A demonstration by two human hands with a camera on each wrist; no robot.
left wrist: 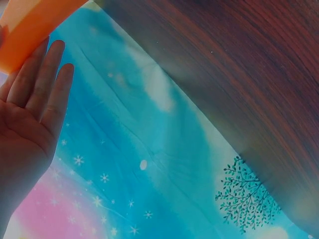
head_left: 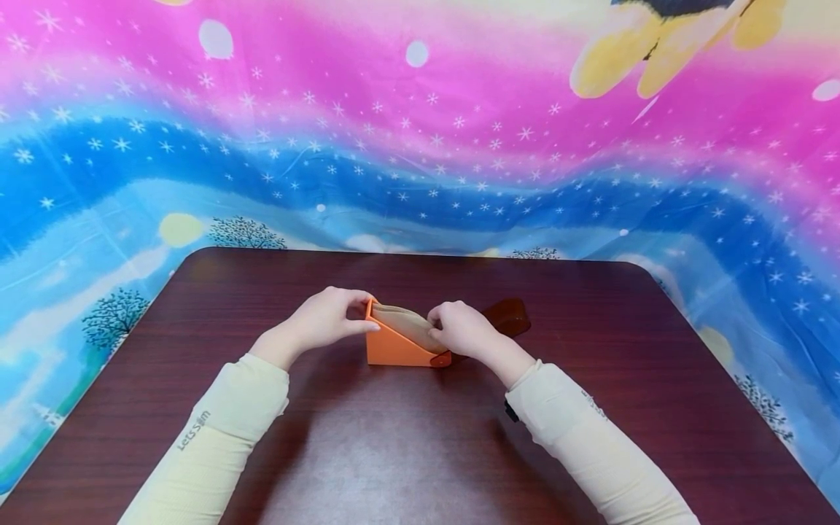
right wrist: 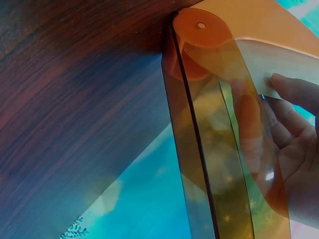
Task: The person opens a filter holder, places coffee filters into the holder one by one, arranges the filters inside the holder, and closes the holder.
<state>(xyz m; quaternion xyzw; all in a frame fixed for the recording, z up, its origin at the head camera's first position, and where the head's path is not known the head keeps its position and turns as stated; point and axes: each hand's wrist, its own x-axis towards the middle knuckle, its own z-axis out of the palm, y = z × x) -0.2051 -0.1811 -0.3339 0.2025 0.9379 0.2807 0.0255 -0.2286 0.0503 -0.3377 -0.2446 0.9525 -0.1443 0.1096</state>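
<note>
An orange box [head_left: 397, 348] with a sloping top stands on the table, its translucent amber-brown lid [head_left: 508, 315] swung out to the right on a hinge. Inside it sit beige curved-edge papers [head_left: 400, 319] that look like coffee filters. My left hand [head_left: 324, 319] grips the tall left end, thumb on the near side; in the left wrist view its fingers lie along the orange wall [left wrist: 37, 25]. At the low end, my right hand [head_left: 462, 332] pinches the papers' edge. The right wrist view shows the lid [right wrist: 224, 149] in front of part of that hand.
The dark wood table [head_left: 328, 467] has a rounded far edge. Behind and beside it hangs a pink and blue cloth [head_left: 420, 146] printed with snowflakes and trees.
</note>
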